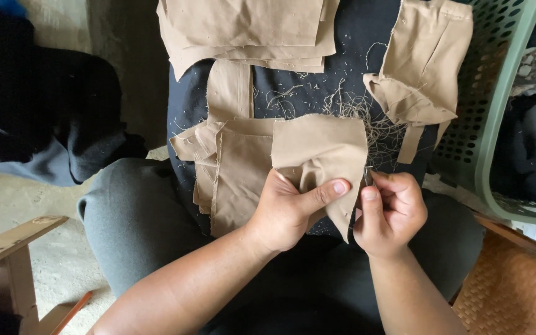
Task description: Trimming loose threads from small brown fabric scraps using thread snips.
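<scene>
- My left hand [286,211] pinches the tan cut fabric piece [321,155].
- My right hand [389,214] is closed on a small metal tool [367,177].
- Risk: the tool nicks the cloth if my pinch slackens.

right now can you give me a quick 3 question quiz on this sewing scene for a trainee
1. True or false: the left hand pinches a tan fabric piece.
2. Which side holds the green basket: A left, B right?
3. What litters the dark cloth on the lap?

Key: 1 true. 2 B. 3 loose threads, near the fabric stack. The right hand holds a small tool, too hidden to name.
</scene>
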